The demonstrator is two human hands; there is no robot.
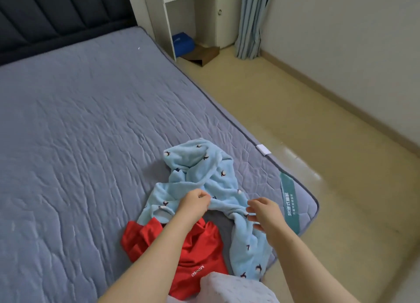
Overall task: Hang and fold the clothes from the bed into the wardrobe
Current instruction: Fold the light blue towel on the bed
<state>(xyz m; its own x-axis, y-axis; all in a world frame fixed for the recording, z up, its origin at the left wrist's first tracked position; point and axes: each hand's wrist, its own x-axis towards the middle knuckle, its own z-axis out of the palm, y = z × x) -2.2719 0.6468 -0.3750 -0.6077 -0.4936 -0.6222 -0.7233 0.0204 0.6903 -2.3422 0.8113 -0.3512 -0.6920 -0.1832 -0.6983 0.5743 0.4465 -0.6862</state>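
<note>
Head view shows the pick-up step, the first garment being taken from the pile. The blue garment (204,166) lies crumpled on the bed (91,120) near its right corner, over a red top (200,252) and a grey piece (220,223). Its long axis runs away from the person, far end pointing toward the headboard side, near end trailing to the bed's edge. The left hand (195,200) pinches its fabric. The right hand (261,214) has fingers spread at its right fold, gripping nothing. Next, I judge, the right hand must grip so both can lift it and shake it flat.
</note>
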